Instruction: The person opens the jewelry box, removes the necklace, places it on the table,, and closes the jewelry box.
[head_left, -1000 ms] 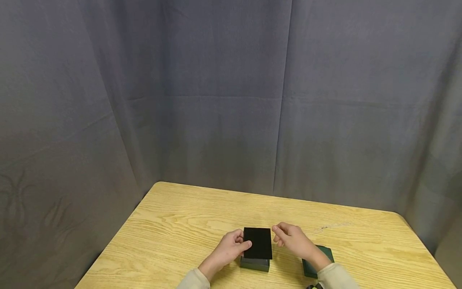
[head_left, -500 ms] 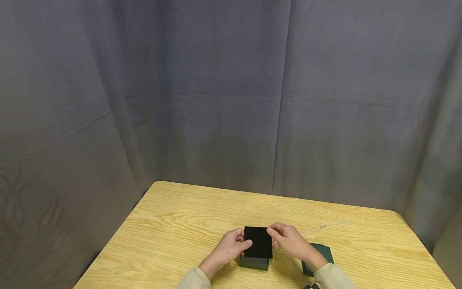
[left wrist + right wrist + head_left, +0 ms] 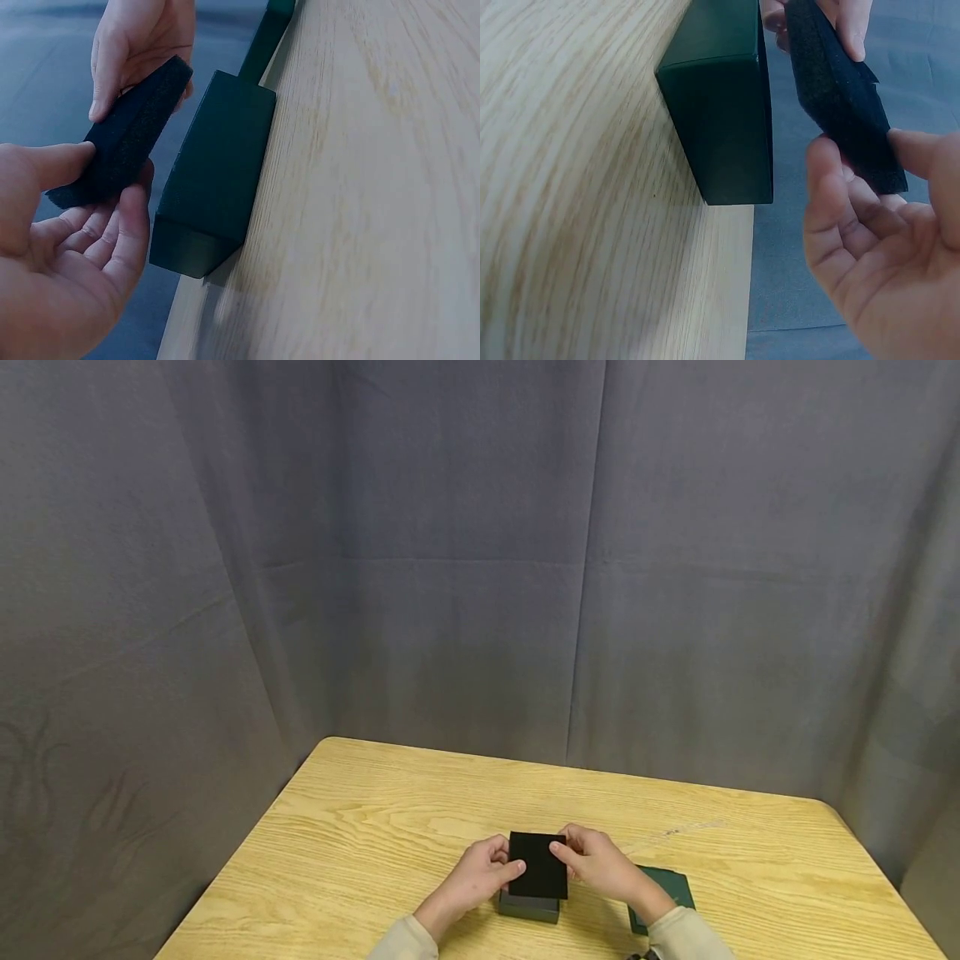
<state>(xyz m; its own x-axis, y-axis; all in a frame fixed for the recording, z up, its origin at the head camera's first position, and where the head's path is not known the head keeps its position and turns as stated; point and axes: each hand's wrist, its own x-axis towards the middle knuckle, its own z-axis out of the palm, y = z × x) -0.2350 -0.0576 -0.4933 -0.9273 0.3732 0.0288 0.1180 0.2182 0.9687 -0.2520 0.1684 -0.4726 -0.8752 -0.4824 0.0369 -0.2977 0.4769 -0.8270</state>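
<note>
Both hands hold a black foam pad (image 3: 537, 868) just above a dark green box (image 3: 528, 907) on the table. My left hand (image 3: 480, 868) pinches its left edge, thumb on top and fingers beneath. On the opposite edge, the thumb of my right hand (image 3: 596, 860) presses the upper face near the far corner, with fingers under it. The left wrist view shows the foam pad (image 3: 124, 139) tilted and apart from the green box (image 3: 214, 157). From the right wrist, the foam pad (image 3: 840, 97) looks thick, with a small slit or flap along its upper face.
A green box lid (image 3: 671, 889) lies to the right, partly behind my right forearm. Farther back on the wooden table (image 3: 390, 810) is a thin, silvery chain-like strand (image 3: 672, 832). Grey curtains (image 3: 450, 568) hang behind and beside the table.
My right hand has moved left onto the foam pad's right edge and now grips it; its thumb has slid a little down the top face. The left hand's grip stays nearly the same.
</note>
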